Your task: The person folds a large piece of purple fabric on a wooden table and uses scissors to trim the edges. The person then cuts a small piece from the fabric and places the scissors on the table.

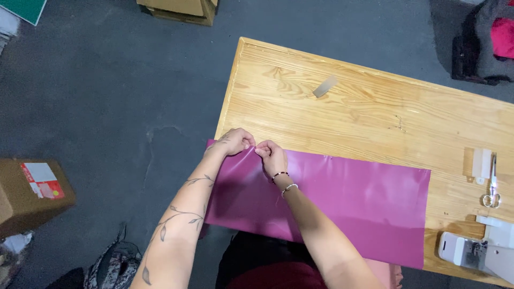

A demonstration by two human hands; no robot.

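A glossy magenta sheet lies flat across the near part of a wooden table, its left end hanging past the table's edge. My left hand pinches the sheet's far edge near its left corner. My right hand, with bead bracelets at the wrist, pinches the same edge right beside it, fingertips almost touching the left hand's. The edge is lifted slightly between the two hands.
A small grey strip lies on the far part of the table. Scissors and a white sewing machine sit at the right. Cardboard boxes stand on the dark floor at left and at the top.
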